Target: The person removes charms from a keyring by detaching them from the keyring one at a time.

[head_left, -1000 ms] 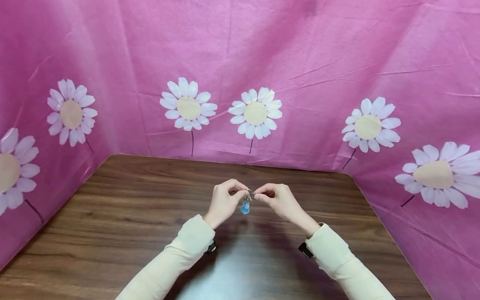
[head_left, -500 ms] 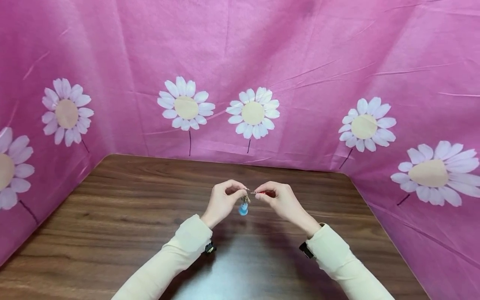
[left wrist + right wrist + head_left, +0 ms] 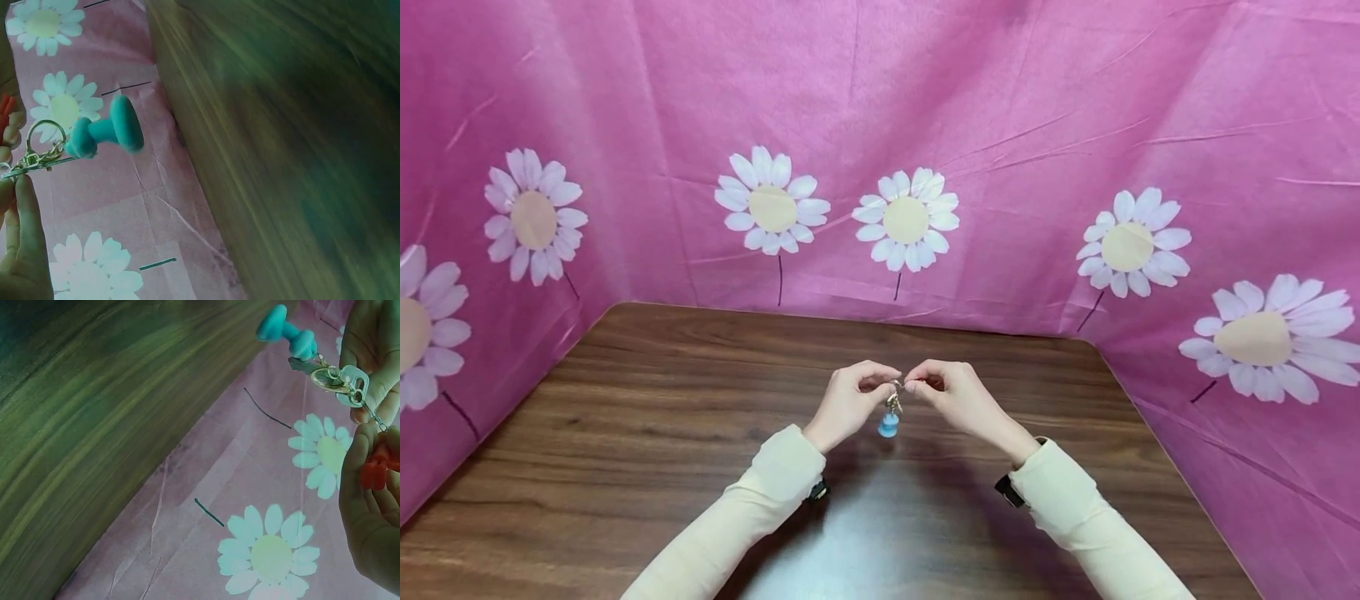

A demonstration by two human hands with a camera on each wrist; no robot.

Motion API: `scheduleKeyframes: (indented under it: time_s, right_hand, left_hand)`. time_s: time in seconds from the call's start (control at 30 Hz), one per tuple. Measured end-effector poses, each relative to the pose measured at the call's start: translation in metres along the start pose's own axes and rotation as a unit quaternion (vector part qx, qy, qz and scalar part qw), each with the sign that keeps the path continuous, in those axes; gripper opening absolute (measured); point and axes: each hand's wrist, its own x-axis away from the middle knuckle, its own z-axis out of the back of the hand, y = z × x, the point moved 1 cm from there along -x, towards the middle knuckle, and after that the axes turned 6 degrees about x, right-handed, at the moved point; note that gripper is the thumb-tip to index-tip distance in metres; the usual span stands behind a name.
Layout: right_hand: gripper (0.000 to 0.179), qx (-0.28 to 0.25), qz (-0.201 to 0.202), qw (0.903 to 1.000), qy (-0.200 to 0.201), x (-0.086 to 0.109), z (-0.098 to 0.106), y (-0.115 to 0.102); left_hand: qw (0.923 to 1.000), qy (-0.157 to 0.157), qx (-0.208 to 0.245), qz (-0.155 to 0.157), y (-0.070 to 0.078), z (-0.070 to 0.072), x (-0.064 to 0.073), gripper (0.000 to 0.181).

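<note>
Both hands meet above the table, fingertips close together. My left hand (image 3: 844,410) pinches a key (image 3: 353,387) by its head between thumb and finger. From the key's ring (image 3: 329,379) hangs a blue charm (image 3: 888,426), shaped like a push pin with two rounded ends in the left wrist view. My right hand (image 3: 961,405) pinches a thin chain (image 3: 375,417) running to the key, at the chain's red charm (image 3: 375,474). That red charm is tucked inside the curled right fingers and hidden in the head view.
The brown wooden table (image 3: 700,400) lies below the hands. A pink cloth (image 3: 1000,100) printed with white daisies surrounds its back and sides. Each wrist carries a dark strap (image 3: 1011,491) at the pale sleeve's cuff.
The right fingertips have come closer to the left ones. The red charm, glimpsed half a second ago in the right fingers, is out of sight in the head view. The blue charm swings slightly.
</note>
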Motion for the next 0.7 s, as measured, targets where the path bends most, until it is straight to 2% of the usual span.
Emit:
scheduleKeyframes:
  time_s: [0.13,0.27,0.33,0.37,0.43,0.53,0.7]
  right_hand:
    - [0.005,-0.002,-0.001,1.0000,0.006,0.000,-0.003,-0.001]
    - [0.006,-0.009,-0.004,0.9999,0.007,-0.001,-0.004,-0.003]
    - [0.007,-0.013,-0.003,0.9999,0.004,-0.002,-0.004,-0.004]
    - [0.007,-0.015,-0.001,0.9999,0.004,-0.003,-0.004,-0.004]
    - [0.008,-0.014,0.008,0.9998,0.010,-0.003,-0.005,-0.002]
    - [0.013,-0.011,0.023,0.9995,0.019,-0.002,-0.005,0.003]
    - [0.016,0.000,0.040,0.9988,0.028,-0.001,-0.006,0.008]
  left_hand:
    - [0.9957,0.007,-0.075,-0.055,-0.001,0.002,0.000,0.012]
    - [0.9757,0.020,-0.184,-0.117,0.001,0.005,0.001,0.007]
    - [0.9671,0.028,-0.216,-0.132,0.003,0.008,0.002,0.007]
    - [0.9654,0.033,-0.221,-0.134,0.003,0.010,0.002,0.006]
    - [0.9679,0.042,-0.211,-0.130,0.004,0.012,0.002,0.006]
    - [0.9756,0.053,-0.178,-0.117,0.005,0.013,0.001,0.006]
    - [0.9862,0.054,-0.125,-0.095,0.005,0.014,0.001,0.006]
